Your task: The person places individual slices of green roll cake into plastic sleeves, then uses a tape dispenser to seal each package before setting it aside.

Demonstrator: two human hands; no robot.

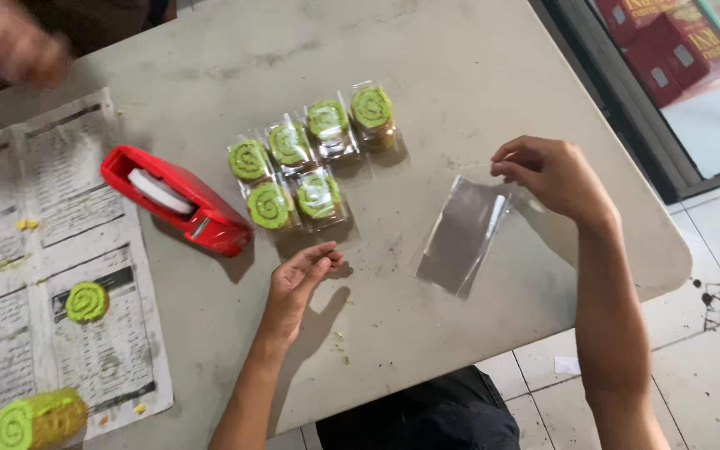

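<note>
My right hand (pixel 553 172) pinches the top edge of a clear plastic bag (pixel 462 233) that lies flat on the grey table (pixel 460 75). My left hand (pixel 300 277) hovers over the table with fingers apart and holds nothing; it is just below a cluster of several wrapped green swirl cake slices (pixel 310 158). A red tape dispenser (pixel 178 200) sits left of that hand.
A newspaper sheet (pixel 10 250) covers the left side, with one unwrapped green slice (pixel 87 302) on it and a green roll cake (pixel 27 419) at its near corner. Another person's blurred hand (pixel 10 42) is at the top left. Tiled floor lies right of the table.
</note>
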